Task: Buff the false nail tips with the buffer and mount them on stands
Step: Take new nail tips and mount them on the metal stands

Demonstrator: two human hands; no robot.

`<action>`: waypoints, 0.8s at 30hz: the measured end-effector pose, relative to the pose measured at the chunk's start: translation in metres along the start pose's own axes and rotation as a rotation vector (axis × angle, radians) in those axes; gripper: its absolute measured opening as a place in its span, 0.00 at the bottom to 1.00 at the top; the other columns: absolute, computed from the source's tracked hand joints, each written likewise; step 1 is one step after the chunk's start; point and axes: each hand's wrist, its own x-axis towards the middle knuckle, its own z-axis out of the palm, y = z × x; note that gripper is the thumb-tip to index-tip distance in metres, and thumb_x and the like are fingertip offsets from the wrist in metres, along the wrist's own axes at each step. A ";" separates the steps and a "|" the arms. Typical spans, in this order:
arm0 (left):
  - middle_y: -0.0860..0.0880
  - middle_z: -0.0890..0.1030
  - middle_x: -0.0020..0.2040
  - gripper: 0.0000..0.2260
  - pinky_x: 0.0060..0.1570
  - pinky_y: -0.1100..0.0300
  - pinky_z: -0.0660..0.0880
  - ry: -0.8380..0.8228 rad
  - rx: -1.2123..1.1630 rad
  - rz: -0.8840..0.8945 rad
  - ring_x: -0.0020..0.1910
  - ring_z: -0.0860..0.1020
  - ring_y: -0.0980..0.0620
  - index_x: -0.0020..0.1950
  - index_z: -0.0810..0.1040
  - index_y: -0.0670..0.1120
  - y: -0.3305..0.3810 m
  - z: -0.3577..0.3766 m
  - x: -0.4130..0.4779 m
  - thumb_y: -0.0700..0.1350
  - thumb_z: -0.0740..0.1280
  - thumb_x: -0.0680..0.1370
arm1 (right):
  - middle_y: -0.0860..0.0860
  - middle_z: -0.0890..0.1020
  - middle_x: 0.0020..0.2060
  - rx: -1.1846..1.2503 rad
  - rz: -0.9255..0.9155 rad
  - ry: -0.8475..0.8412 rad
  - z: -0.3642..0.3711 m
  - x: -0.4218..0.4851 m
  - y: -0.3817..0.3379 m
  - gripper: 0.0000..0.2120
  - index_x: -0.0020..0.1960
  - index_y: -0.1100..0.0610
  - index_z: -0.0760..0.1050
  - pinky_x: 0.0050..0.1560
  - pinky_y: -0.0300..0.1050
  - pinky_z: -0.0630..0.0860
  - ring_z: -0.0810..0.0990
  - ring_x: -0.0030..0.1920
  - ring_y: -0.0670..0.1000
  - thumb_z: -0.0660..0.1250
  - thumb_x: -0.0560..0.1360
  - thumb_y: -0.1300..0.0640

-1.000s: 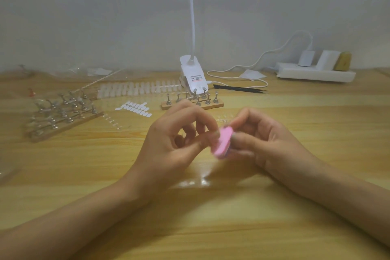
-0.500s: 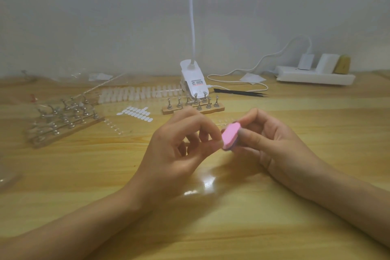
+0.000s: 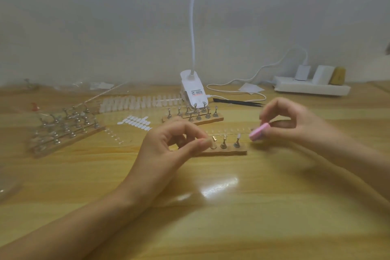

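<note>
My right hand (image 3: 295, 124) pinches the pink buffer (image 3: 259, 132) beside the near stand strip (image 3: 229, 152). My left hand (image 3: 173, 143) curls over its left end; I cannot tell what it holds. A lamp (image 3: 193, 93) stands behind.

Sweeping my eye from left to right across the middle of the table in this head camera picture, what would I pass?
wooden board crowded with metal stands → white oval tabs → left hand → near wooden strip of stands → pink buffer → right hand
</note>
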 end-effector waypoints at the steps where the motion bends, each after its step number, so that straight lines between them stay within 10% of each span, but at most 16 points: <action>1: 0.51 0.81 0.39 0.04 0.37 0.68 0.74 -0.013 -0.025 -0.019 0.36 0.75 0.47 0.38 0.83 0.52 0.001 0.000 0.001 0.51 0.74 0.69 | 0.45 0.84 0.48 -0.166 0.007 -0.060 -0.006 0.000 -0.001 0.10 0.50 0.51 0.76 0.50 0.37 0.80 0.84 0.52 0.47 0.74 0.73 0.59; 5: 0.53 0.80 0.37 0.03 0.33 0.74 0.68 -0.091 -0.080 -0.074 0.33 0.70 0.58 0.38 0.83 0.53 0.002 0.002 0.003 0.51 0.73 0.70 | 0.31 0.74 0.56 -0.821 -0.192 -0.123 -0.007 -0.008 -0.017 0.17 0.57 0.34 0.73 0.64 0.43 0.66 0.68 0.62 0.37 0.67 0.69 0.35; 8: 0.48 0.81 0.41 0.05 0.38 0.69 0.69 -0.192 -0.020 -0.069 0.37 0.74 0.48 0.39 0.82 0.52 0.002 0.007 0.004 0.52 0.72 0.70 | 0.40 0.79 0.52 -0.509 -0.576 -0.059 0.021 -0.019 -0.041 0.17 0.61 0.44 0.78 0.56 0.37 0.72 0.78 0.56 0.45 0.74 0.73 0.46; 10: 0.56 0.80 0.37 0.05 0.40 0.72 0.69 -0.245 -0.035 -0.055 0.36 0.76 0.58 0.40 0.81 0.50 0.005 0.009 0.004 0.50 0.71 0.71 | 0.46 0.81 0.45 -0.465 -0.708 -0.023 0.040 -0.023 -0.052 0.10 0.52 0.52 0.83 0.47 0.33 0.74 0.80 0.46 0.44 0.76 0.72 0.52; 24: 0.54 0.76 0.35 0.10 0.30 0.71 0.65 -0.338 -0.075 -0.198 0.29 0.68 0.61 0.46 0.84 0.54 0.016 -0.010 0.029 0.58 0.72 0.71 | 0.45 0.82 0.40 -0.302 -0.668 0.116 0.045 -0.010 -0.065 0.09 0.45 0.53 0.84 0.47 0.37 0.74 0.81 0.44 0.48 0.76 0.67 0.50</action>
